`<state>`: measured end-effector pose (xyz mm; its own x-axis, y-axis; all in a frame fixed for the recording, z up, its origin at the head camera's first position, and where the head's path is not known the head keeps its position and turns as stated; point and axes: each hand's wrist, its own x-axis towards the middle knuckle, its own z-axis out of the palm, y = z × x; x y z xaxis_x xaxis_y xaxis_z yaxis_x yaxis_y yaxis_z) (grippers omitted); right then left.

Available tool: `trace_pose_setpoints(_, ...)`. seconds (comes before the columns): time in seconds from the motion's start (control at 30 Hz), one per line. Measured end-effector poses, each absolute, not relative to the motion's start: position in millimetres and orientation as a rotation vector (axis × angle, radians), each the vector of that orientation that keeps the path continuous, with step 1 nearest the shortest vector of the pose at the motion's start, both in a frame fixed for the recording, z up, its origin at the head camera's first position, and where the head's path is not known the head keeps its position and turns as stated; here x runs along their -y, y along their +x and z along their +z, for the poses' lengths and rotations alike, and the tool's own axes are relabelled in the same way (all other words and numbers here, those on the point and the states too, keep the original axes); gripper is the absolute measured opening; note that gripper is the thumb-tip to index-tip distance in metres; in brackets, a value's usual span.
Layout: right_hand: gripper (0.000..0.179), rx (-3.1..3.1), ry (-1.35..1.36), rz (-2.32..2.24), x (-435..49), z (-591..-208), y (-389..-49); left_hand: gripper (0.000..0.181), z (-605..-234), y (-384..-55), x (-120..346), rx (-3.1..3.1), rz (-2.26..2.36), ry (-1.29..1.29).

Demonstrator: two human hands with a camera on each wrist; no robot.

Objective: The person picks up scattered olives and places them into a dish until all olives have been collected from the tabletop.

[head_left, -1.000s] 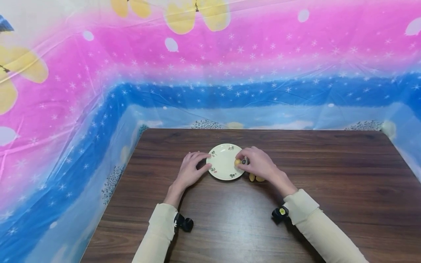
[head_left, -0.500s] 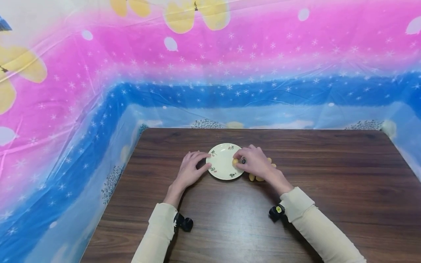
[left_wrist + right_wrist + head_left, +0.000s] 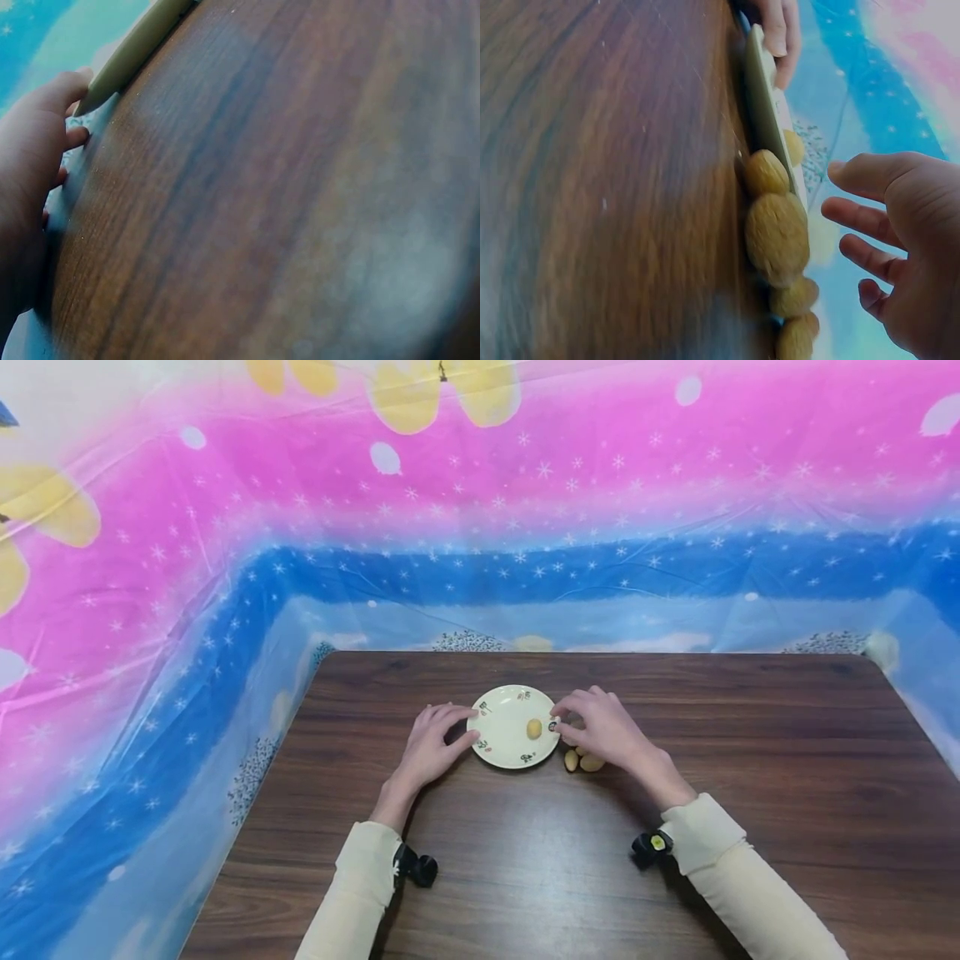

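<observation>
A cream plate [image 3: 498, 743] with small printed motifs lies on the dark wooden table. My left hand [image 3: 435, 743] holds its left rim, thumb and fingers spread along the edge; the left wrist view has the rim [image 3: 135, 56] at the thumb. One small yellow-brown potato [image 3: 534, 728] sits on the plate's right half. Just right of it, my right hand [image 3: 603, 727] hovers over the right rim, fingers apart and holding nothing. Several more potatoes [image 3: 778, 238] lie in a cluster against the plate's right side, partly hidden under this hand in the head view.
The wooden table [image 3: 765, 810] extends around the plate on all sides. Behind and to the left hangs a pink and blue patterned cloth [image 3: 480, 577], meeting the table's far edge. A small black camera [image 3: 651, 850] sits at the right wrist.
The right hand has let go of the potato, which now rests on the plate, and drawn back to the right with its fingers parting. The left hand stays at the rim.
</observation>
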<state>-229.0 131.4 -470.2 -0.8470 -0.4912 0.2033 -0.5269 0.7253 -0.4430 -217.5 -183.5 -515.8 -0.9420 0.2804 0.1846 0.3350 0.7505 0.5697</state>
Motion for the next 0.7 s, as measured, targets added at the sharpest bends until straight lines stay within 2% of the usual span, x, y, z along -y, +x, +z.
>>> trace_pose_setpoints(0.7,0.019,2.829,0.775,0.750,-178,-471,-214,0.044,-518,-219,183,2.859,-0.945,-0.508)
